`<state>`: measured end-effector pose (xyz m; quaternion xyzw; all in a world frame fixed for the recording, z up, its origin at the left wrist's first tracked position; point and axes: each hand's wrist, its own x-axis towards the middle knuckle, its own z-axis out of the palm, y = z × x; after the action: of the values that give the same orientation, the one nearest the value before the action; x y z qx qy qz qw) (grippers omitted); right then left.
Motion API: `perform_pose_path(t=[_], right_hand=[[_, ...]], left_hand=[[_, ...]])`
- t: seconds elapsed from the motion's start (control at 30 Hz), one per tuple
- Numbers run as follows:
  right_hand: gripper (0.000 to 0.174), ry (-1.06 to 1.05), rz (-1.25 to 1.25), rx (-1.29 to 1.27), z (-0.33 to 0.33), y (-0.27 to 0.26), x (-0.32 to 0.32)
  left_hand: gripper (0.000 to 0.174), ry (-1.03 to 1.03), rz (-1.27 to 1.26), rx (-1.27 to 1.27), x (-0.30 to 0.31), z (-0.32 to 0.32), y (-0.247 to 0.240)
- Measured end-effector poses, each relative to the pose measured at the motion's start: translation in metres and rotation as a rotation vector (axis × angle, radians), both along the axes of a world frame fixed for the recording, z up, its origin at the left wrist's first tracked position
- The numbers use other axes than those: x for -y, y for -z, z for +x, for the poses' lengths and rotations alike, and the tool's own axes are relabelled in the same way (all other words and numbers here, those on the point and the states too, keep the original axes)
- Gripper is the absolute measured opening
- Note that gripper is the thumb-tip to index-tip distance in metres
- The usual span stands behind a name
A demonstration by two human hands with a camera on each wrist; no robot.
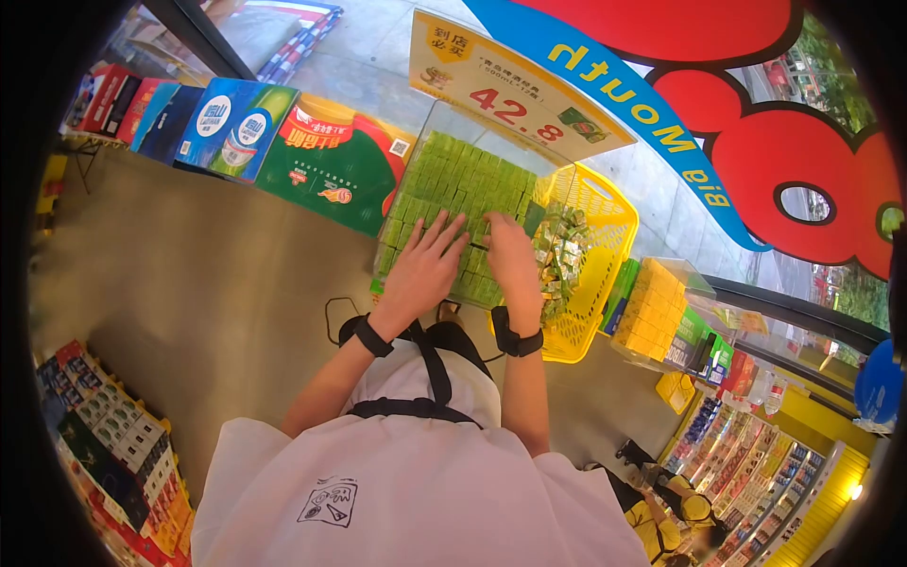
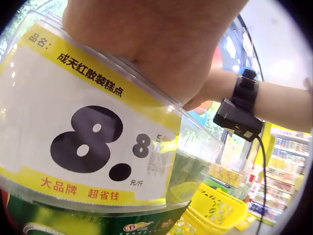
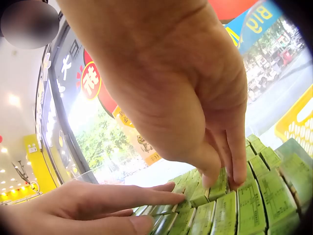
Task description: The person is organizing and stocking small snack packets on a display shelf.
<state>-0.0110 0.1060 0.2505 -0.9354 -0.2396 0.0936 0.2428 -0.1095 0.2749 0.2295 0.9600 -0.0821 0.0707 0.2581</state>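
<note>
Green-wrapped packets (image 1: 449, 180) (loose pastries, going by the price label (image 2: 90, 129)) are packed in tight rows inside a clear plastic bin (image 2: 200, 139); left hand (image 1: 420, 274) lies spread over them, fingers pretty much straight with the tips on the tops, not gripping anything; right hand (image 1: 515, 265) has thumb and fingers either side of one packet (image 3: 218, 187), so I'd call that a pinch; it's in among the others, near the left fingertips; imo the risk is how snug everything is, since wedging it crooked or tugging too hard could pop neighbours up or make a row lean; too much weight through the left hand might squash the contents too; yellow plastic basket (image 1: 619, 231) sits right beside the bin with a jumbled heap of packets (image 1: 564, 250) in it, and a careless swing of the right forearm (image 1: 524, 397) could bump it; also watch the black cable (image 2: 264, 166) hanging off the right wrist camera (image 2: 237, 120), it could snag on the basket and yank that hand mid-pinch.
</note>
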Motion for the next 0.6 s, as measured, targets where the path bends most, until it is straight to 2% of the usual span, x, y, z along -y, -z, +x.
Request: perform_pose_path(t=[0.3,0.5,0.6], right_hand=[[0.039,0.018,0.048,0.019,0.0008,0.004,-0.0042],[0.03,0.043,0.062,0.036,-0.0016,0.0038,-0.0063],[0.031,0.066,0.118,0.028,-0.0027,0.0049,-0.0044]], left_hand=[[0.047,0.001,0.055,0.012,0.0024,0.0,0.0022],[0.036,-0.026,0.019,0.031,0.0014,-0.0027,0.0072],[0.029,0.044,-0.024,0.054,-0.0008,-0.0045,0.0072]])
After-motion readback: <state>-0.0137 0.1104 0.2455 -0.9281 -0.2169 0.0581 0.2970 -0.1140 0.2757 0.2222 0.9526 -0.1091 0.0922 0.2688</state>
